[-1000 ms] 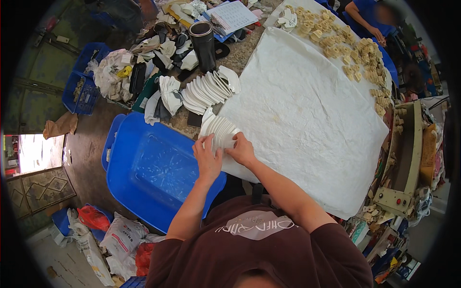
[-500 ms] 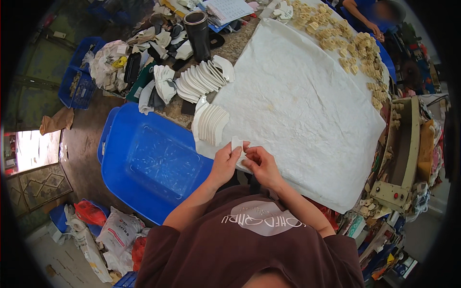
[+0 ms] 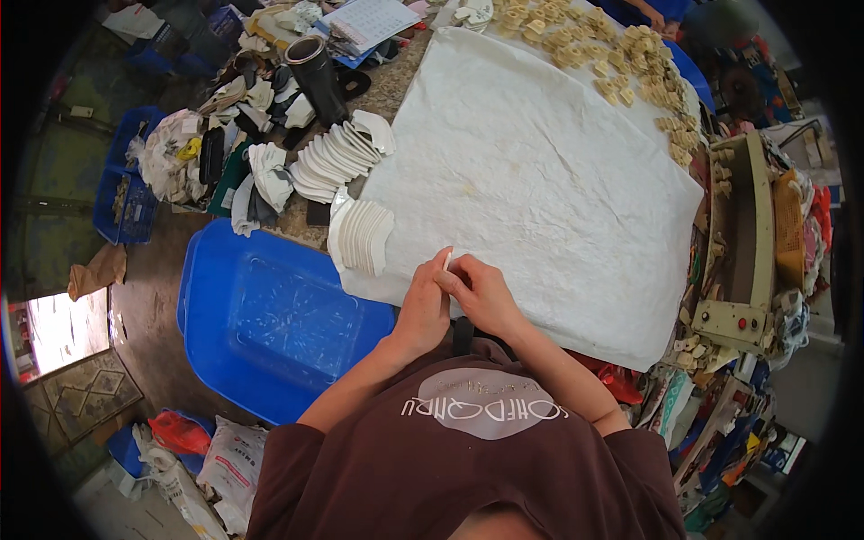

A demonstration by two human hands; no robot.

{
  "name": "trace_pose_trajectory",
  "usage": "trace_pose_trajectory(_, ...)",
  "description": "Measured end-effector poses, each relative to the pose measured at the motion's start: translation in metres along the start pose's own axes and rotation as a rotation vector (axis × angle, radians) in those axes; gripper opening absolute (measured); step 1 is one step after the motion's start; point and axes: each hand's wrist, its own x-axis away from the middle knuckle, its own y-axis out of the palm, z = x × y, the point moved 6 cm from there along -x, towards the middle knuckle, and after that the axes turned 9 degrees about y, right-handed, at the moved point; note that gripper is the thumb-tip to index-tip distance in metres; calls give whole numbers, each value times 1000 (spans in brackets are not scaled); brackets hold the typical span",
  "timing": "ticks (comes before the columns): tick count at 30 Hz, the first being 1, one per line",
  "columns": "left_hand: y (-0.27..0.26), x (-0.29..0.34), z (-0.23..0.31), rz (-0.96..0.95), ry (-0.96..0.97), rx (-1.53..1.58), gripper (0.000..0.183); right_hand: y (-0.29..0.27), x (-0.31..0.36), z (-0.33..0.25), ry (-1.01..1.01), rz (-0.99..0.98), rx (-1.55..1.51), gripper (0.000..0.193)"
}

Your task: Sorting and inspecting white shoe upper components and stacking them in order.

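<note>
I hold a small white flat piece [image 3: 447, 261] between the fingertips of both my hands, just above the near edge of the white cloth [image 3: 531, 180] that covers the table. My left hand [image 3: 425, 306] is closed around it from the left side, and my right hand [image 3: 477, 292] pinches it from the right; the two hands touch each other. Only a thin edge of the piece shows, so I cannot tell its full shape.

Just to the left of my hands, a short stack of similar white curved pieces [image 3: 362, 236] lies on the corner of the cloth. Further away, a longer fanned row of white pieces [image 3: 337, 157] rests near a black cylinder [image 3: 317, 76]. Below the table on my left stands a big blue plastic tub [image 3: 270, 324]. At the far end of the cloth many small beige pieces [image 3: 621, 54] are spread.
</note>
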Motion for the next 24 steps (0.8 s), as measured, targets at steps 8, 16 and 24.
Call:
trace_pose_trajectory(8,15,-2,-8,-204,-192,405,48,-14,6,-1,-145,18,-192,16)
trace_pose_trajectory(16,-28,-22,-6,-41,-198,372,35,-97,100,232,623,-128,-36,17)
trace_pose_trajectory(24,-15,-42,56,-135,598,-361,25,-118,77,147,261,232,137,25)
